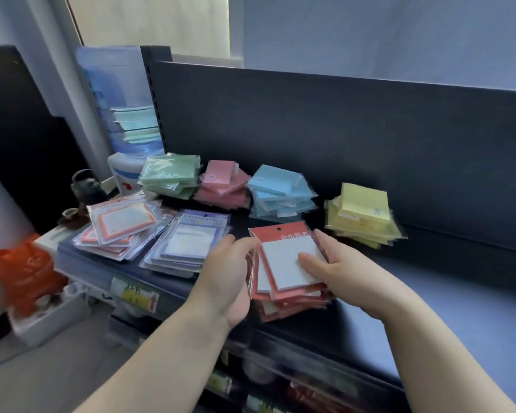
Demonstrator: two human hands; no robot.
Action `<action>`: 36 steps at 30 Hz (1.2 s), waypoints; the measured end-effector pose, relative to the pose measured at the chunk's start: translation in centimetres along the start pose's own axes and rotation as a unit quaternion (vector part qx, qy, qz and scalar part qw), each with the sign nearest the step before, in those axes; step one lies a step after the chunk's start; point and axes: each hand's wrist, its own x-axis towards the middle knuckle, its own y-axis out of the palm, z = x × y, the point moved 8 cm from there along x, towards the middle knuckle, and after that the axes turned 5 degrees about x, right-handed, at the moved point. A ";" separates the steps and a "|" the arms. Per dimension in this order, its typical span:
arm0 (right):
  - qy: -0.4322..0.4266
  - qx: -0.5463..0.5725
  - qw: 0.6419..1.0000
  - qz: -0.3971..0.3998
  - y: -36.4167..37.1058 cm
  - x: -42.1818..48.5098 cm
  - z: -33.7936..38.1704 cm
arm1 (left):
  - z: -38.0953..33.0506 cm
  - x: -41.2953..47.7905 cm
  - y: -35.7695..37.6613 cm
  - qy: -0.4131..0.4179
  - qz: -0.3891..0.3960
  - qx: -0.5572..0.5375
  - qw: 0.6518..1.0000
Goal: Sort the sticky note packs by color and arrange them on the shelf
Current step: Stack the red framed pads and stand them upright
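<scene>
Both hands frame one stack: the red-header packs (286,263) are grasped at their left edge by the left hand (227,275) and at their right by the right hand (331,265), on the dark shelf (444,281), in front of green (168,178), pink (224,186), blue (280,192) and yellow stacks (361,214).

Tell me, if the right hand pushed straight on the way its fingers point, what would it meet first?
The red-topped stack it holds: the right hand points left across it. Past the stack, the left hand holding the other edge seems next, though depth is hard to judge.
</scene>
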 end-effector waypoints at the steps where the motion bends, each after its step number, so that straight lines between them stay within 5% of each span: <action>1: 0.000 -0.008 1.000 0.003 -0.1 -0.3 -0.1 | 0.4 -0.2 0.0 -0.006 -0.006 0.006 1.000; 18: 0.001 0.113 0.994 0.013 -2.5 -4.3 -2.1 | 3.0 -0.2 3.9 -0.044 0.048 0.120 0.991; 24: 0.007 0.188 0.982 -0.016 -3.1 -4.9 -3.8 | 2.3 -0.6 5.6 0.072 0.133 0.188 0.970; 30: -0.123 0.205 0.966 -0.096 -4.7 -6.3 -2.1 | 0.9 -1.7 7.9 0.238 0.218 0.272 0.907; 36: -0.155 0.174 0.963 -0.136 -4.6 -7.6 -2.3 | 2.8 -2.2 8.9 0.253 0.221 0.294 0.895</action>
